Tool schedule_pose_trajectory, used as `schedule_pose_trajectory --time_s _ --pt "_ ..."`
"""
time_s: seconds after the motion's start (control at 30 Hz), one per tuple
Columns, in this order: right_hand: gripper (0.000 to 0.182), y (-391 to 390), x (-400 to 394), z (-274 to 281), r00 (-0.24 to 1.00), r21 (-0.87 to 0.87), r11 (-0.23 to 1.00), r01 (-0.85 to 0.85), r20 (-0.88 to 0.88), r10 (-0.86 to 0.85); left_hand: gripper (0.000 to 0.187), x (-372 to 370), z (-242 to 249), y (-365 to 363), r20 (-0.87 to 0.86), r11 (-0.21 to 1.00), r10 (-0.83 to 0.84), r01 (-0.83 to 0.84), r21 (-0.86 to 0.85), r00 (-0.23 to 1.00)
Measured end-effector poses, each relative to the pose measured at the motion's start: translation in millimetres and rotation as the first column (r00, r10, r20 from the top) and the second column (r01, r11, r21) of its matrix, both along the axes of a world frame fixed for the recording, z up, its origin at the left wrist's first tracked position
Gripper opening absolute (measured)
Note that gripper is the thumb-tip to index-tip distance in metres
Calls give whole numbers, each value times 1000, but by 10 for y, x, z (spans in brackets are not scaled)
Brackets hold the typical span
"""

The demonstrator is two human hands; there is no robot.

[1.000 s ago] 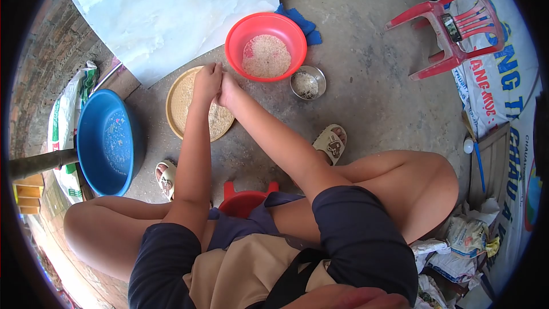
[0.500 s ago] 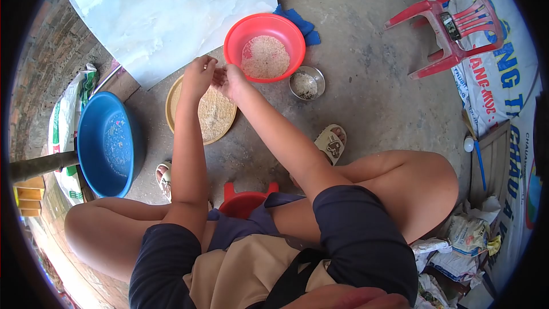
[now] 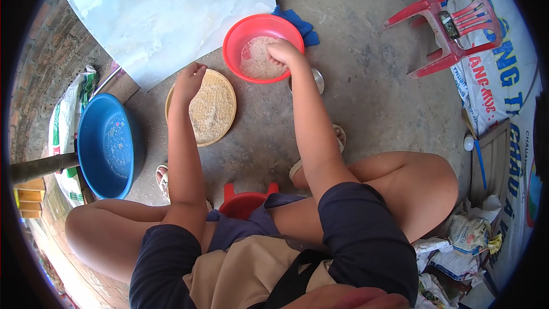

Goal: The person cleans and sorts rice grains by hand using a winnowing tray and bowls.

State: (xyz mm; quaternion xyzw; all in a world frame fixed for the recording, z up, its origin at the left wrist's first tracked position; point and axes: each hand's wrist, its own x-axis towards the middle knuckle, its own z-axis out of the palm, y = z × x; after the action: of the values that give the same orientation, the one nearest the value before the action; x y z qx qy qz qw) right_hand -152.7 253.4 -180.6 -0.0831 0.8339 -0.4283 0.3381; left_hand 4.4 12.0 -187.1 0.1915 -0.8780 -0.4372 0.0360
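Note:
A round woven tray (image 3: 213, 109) of pale grain lies on the floor. Over its upper left edge is my left hand (image 3: 190, 82), fingers closed together; anything between them is too small to make out. My right hand (image 3: 283, 55) hangs over the red basin (image 3: 230, 40), its fingers curled in above the pale grain (image 3: 255, 64) there. What those fingers hold, if anything, is hidden. Beside the basin, a small metal bowl (image 3: 315, 84) is partly covered by my right forearm.
A blue tub (image 3: 108, 146) stands at the left. White sheeting (image 3: 171, 17) covers the floor at the top, beside a blue cloth (image 3: 306, 27). A red plastic chair (image 3: 452, 28) is at the upper right. Crumpled bags (image 3: 466, 234) lie at the lower right.
My right hand has moved right, away from my left hand, to over the red basin. My left hand has shifted slightly left and down. My right foot has shifted.

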Motion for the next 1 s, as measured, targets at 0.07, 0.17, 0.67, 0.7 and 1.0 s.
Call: schedule_pose_trajectory --time_s 0.07,0.17,0.67,0.7,1.0 --pt "23 288 -194 -121 985 341 939 -36 -144 90 32 -3 -35 -6 -2 1000 -17 17 -10 1000" --pt "20 610 -198 -183 982 348 919 184 -16 -190 33 3 -50 -7 102 999 -51 51 2 993" --pt "41 490 -234 -509 986 437 885 161 -105 -127 43 98 -536 -160 297 991 -125 131 0 947" --pt "40 382 -198 -402 992 402 910 102 -104 -65 48 136 -591 -174 308 991 -105 125 -46 946" --pt "29 -626 601 -373 957 260 924 -281 155 247 77 400 -1306 -267 413 934 82 74 -350 907"
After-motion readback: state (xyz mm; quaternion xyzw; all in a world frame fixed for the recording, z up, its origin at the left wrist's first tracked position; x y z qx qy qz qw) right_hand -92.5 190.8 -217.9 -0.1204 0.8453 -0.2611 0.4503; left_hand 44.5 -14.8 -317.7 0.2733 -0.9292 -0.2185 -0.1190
